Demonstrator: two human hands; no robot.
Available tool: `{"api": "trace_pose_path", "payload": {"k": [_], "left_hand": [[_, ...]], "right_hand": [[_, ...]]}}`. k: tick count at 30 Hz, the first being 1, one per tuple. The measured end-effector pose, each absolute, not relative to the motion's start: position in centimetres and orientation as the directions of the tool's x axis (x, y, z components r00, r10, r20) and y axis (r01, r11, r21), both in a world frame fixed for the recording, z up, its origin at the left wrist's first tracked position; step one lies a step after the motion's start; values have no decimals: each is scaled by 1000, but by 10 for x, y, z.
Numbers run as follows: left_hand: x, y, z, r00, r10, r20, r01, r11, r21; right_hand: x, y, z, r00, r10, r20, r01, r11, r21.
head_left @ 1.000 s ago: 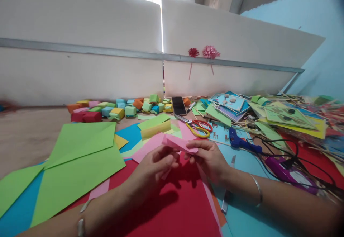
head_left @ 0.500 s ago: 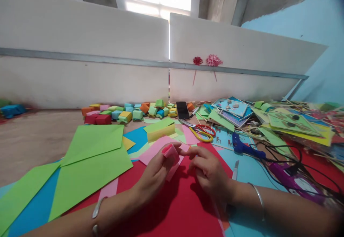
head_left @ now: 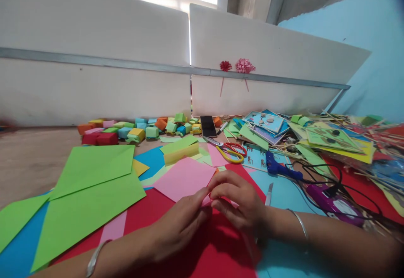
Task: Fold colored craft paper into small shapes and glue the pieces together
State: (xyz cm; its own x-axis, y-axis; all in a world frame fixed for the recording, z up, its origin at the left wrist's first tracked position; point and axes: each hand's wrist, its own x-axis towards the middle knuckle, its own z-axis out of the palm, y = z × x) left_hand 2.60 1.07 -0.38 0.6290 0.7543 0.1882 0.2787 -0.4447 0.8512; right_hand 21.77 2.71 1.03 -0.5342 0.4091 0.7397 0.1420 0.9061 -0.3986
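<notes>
My left hand (head_left: pixel 181 221) is closed round a small folded piece of pink paper (head_left: pixel 206 201), most of it hidden by the fingers. The fingertips of my right hand (head_left: pixel 238 198) pinch the same piece from the other side, so both hands meet on it. Below them lies a large red paper sheet (head_left: pixel 205 252). Just beyond the fingers is a flat pink sheet (head_left: pixel 184 179). A craft knife (head_left: pixel 269 194) rests on blue paper beside my right wrist.
Green sheets (head_left: pixel 94 198) lie at left. Along the back sit several folded paper cubes (head_left: pixel 136 135) and a phone (head_left: pixel 208 126). Scissors (head_left: pixel 232 152), a blue glue gun (head_left: pixel 282 168), a purple device (head_left: pixel 334 205) with black cables, and stacked picture cards (head_left: pixel 265 122) are on the right.
My hands have come together and lower. The right fingers, apart from the folded pink paper before, now grip it. The left hand has turned over it, hiding most of it. The view has shifted slightly.
</notes>
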Motion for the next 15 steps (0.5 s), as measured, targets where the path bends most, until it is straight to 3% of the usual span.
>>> {"api": "trace_pose_path", "payload": {"k": [7,15], "left_hand": [[26,6,3,686,727,13,279,-280,918],[27,11,1,770,634,-68,27,74,997]], "right_hand": [[219,26,9,-495,379,782,149,924,-353],[221,23,13,-456,387,802,147,921,-361]]}}
